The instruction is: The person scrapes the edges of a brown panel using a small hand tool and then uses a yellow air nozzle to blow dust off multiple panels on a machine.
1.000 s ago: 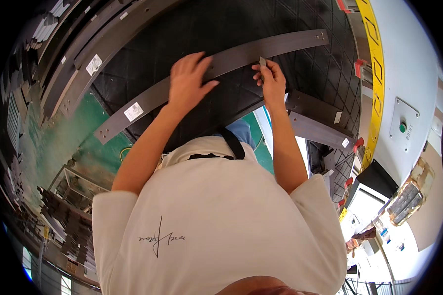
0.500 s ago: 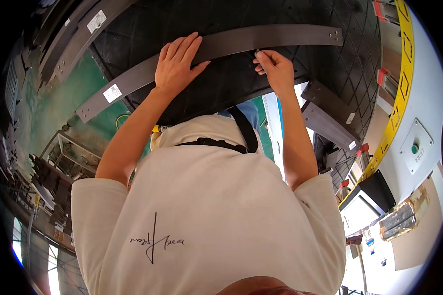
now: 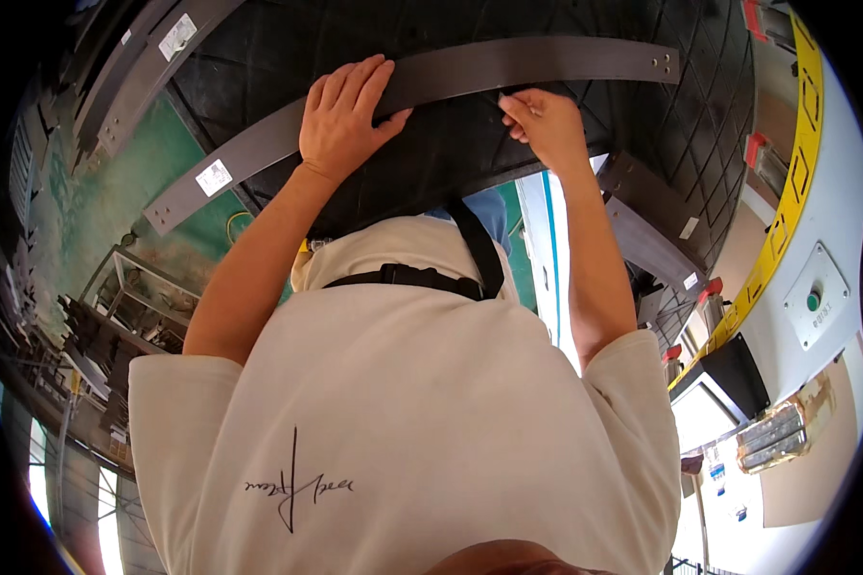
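Note:
A long grey metal strip [image 3: 494,65], flat-faced with small holes at both ends and a white label near its left end, lies across the black ribbed work surface [image 3: 431,139]. My left hand [image 3: 340,120] rests on the strip left of its middle, fingers stretched over it and thumb out along its near edge. At the near edge, right of the middle, my right hand [image 3: 547,125] is closed in a pinch. A small dark thing seems to be between thumb and forefinger, too small and covered to make out.
More grey strips [image 3: 144,86] lie at the upper left. Two short metal pieces [image 3: 647,235] sit right of my right forearm. A yellow marked band [image 3: 798,163] borders a light machine panel with a green button [image 3: 813,302]. Red-tipped clamps [image 3: 758,153] line that side.
My right hand has turned slightly at the strip's near edge, still pinched. The left hand stays on the strip. The view has shifted a little.

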Available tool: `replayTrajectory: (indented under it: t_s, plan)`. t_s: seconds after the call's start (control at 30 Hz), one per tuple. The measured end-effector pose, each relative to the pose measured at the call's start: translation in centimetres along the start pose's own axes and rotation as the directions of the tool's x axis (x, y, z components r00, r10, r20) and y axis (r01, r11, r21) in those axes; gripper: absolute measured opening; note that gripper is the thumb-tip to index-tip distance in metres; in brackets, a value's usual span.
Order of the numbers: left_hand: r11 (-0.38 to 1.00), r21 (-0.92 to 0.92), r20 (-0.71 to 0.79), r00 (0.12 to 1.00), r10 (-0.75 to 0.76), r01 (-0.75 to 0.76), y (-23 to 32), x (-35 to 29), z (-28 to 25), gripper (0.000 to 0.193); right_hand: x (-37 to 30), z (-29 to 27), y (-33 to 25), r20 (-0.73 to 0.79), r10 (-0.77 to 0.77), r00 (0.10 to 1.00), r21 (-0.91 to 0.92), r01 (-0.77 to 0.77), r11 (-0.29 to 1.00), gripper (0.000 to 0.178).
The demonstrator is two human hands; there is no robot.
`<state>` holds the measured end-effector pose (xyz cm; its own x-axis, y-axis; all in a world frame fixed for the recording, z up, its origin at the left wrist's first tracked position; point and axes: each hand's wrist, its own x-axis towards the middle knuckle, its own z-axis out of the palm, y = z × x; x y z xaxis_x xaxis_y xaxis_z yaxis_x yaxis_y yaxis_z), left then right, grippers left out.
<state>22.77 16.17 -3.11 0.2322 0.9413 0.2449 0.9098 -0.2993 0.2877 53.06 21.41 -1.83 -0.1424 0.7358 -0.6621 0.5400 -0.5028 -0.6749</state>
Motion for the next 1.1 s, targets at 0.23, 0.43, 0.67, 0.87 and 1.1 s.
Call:
replayTrajectory:
  t_s: [0.23,0.43,0.67,0.87,1.1]
  plan:
    - [1.000,-0.002,-0.014,1.000,-0.007,0.007,0.2,-0.5,0.1,0.063,-0.6,1.3,-3.7,-0.124,-0.087,0.988,-0.165,0.066,0.984,0.033]
    - [1.000,-0.005,-0.024,1.000,0.000,-0.001,-0.1,-0.4,0.2,0.062,-0.8,-0.4,-3.8,-0.235,-0.181,0.955,-0.326,0.098,0.940,0.031]
    - [1.000,-0.008,-0.037,0.999,0.007,-0.007,-0.1,-0.5,0.1,0.064,-0.1,-0.4,0.4,-0.127,-0.035,0.991,0.230,0.064,0.971,0.028]
    - [1.000,-0.007,-0.040,0.999,0.011,-0.012,-0.1,-0.4,0.2,0.064,0.1,0.0,0.2,-0.156,-0.030,0.987,0.139,0.052,0.989,0.032]
    - [1.000,0.006,-0.039,0.999,0.003,-0.003,0.0,-0.3,0.2,0.062,-0.1,-1.1,-0.4,-0.163,-0.165,0.973,-0.169,0.137,0.976,0.030]
